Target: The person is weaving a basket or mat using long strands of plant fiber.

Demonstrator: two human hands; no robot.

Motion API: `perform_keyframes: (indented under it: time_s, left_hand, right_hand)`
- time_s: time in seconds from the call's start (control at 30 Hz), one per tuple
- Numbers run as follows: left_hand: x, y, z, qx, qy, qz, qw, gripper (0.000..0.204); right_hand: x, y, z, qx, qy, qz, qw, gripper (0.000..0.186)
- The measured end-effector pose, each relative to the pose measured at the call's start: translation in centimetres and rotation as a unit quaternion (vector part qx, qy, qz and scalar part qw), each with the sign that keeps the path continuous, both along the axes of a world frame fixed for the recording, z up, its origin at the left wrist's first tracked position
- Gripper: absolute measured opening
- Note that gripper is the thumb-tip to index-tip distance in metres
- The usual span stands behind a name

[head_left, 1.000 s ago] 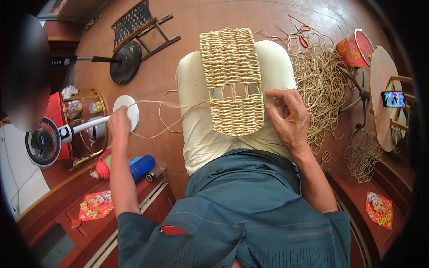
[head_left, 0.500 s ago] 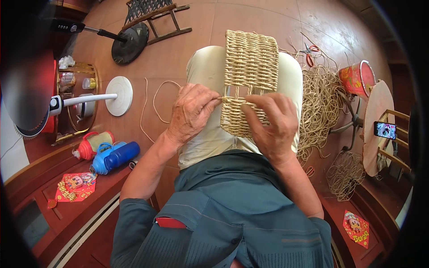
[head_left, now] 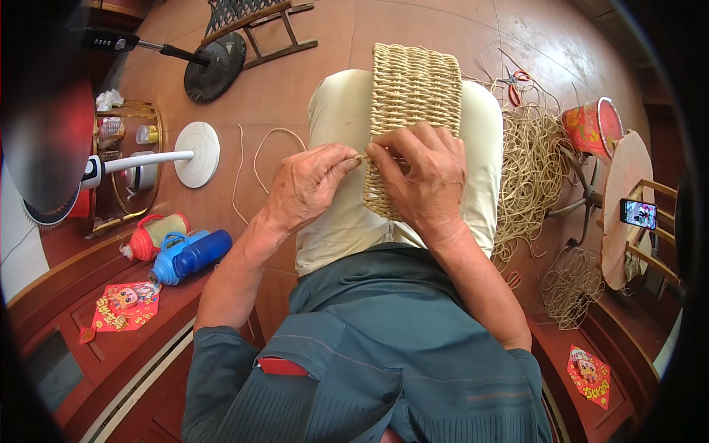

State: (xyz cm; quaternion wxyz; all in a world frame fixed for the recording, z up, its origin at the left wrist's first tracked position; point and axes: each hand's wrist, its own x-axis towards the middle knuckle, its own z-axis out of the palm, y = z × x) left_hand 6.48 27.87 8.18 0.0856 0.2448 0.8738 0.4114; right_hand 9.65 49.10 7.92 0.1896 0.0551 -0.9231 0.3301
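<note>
A straw-coloured woven panel (head_left: 416, 85) rests across my cream-trousered lap, its lower part partly under my right hand. My left hand (head_left: 310, 188) is closed in a pinch on a thin cord (head_left: 360, 158) just outside the panel's left edge. Reaching over the panel, my right hand (head_left: 421, 177) has thumb and index closed at that same edge, close to my left fingertips, apparently on the cord, its other fingers curled over the weave.
Tangled cord (head_left: 535, 177), red-handled pliers (head_left: 517, 87), a red bucket (head_left: 591, 129) and a round board (head_left: 620, 170) with a phone (head_left: 639, 213) lie rightward. Leftward are a white fan stand (head_left: 197, 155), bottles (head_left: 207, 252) and a black pedestal (head_left: 214, 66); a folding chair (head_left: 262, 33) lies beyond.
My left hand came in from the far left to the panel's left edge. My right hand moved up and left across the panel, its fingers closing beside the left ones.
</note>
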Motion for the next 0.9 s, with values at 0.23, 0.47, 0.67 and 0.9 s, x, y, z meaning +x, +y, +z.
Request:
perform_keyframes:
  time_s: [0.23, 0.47, 0.67, 0.9]
  left_hand:
    - [0.0, 0.0, 0.5, -0.006, 0.011, -0.007, 1.0, 0.015]
    - [-1.3, 0.4, 3.2, -0.08, 0.115, -0.04, 0.989, 0.013]
    - [-2.2, 2.1, 7.5, -0.109, 0.181, -0.097, 0.973, 0.014]
    - [-2.7, 3.2, 9.5, -0.011, 0.356, -0.043, 0.933, 0.014]
  right_hand:
    - [0.6, -0.3, 0.4, -0.015, 0.022, 0.003, 1.0, 0.009]
    - [0.0, -0.5, -0.5, -0.015, -0.001, -0.021, 1.0, 0.01]
    - [0.6, 0.0, 1.0, -0.097, -0.014, 0.025, 0.995, 0.011]
    - [0.8, 2.0, 0.9, -0.059, 0.025, -0.014, 0.998, 0.01]
